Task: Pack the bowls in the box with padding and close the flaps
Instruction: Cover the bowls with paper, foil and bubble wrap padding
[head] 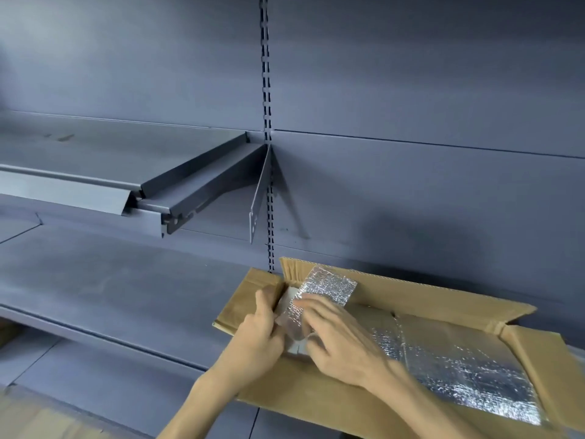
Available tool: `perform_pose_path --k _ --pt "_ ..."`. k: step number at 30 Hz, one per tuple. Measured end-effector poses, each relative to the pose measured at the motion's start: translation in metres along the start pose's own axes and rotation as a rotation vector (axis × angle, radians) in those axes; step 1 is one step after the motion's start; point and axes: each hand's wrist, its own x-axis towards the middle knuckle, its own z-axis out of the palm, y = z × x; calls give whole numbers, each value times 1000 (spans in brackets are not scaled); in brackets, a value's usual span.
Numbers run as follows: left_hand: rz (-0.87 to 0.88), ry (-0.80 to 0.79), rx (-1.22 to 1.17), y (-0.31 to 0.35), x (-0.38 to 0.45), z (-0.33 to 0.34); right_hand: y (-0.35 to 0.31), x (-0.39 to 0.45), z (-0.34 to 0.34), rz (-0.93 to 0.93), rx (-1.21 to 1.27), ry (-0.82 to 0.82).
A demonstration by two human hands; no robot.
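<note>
Tucking foil padding into box left corner: left hand pinching (apparently), right hand pressing flat; keep smooth.

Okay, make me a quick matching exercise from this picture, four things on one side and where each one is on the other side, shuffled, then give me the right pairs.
Things:
1. silver foil padding sheet
2. small foil pad
3. left hand
4. metal shelf

Places:
A. mounted on the grey wall, upper left
B. at the left end wall of the cardboard box
C. lying flat across the right part of the box
D. standing tilted at the box's left end, under the right hand

Pairs: 1-C, 2-D, 3-B, 4-A
</note>
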Motion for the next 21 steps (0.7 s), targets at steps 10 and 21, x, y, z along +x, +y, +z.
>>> perform_pose_path --k 10,21 --pt "94 128 468 -3 -4 8 15 3 -2 4 183 -246" --pt "126 -195 791 7 21 -6 16 22 2 225 -167 -275"
